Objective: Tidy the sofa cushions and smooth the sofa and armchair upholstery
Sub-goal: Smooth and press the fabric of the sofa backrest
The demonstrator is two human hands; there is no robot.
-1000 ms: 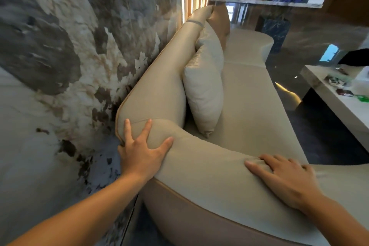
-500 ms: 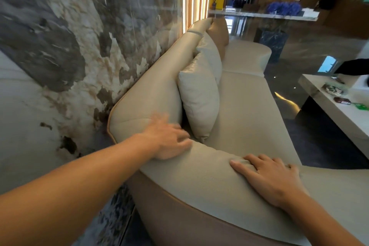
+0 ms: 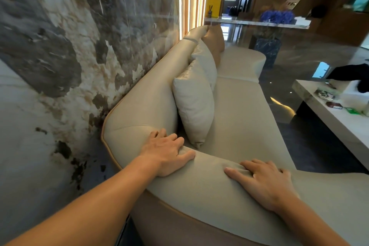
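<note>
A long beige sofa [image 3: 245, 118] runs away from me along the marble wall. I lean over its near armrest [image 3: 199, 183]. My left hand [image 3: 166, 153] lies flat on the armrest where it meets the backrest, fingers spread and holding nothing. Farther right on the same armrest, my right hand [image 3: 263, 180] presses palm down, fingers apart. A pale cushion [image 3: 194, 110] stands upright against the backrest just beyond my left hand. Behind it leans a second pale cushion [image 3: 206, 64], then a tan cushion [image 3: 215, 43] at the far end.
The marble wall [image 3: 69, 56] touches the sofa's back on the left. A low white coffee table [image 3: 327, 118] with small items and a dark cloth stands at the right. A glossy dark floor [image 3: 299, 62] lies between them. A console with blue flowers [image 3: 276, 16] stands far back.
My left hand slid right along the armrest, from its outer corner by the wall to the spot next to the near cushion. My right hand stayed in place.
</note>
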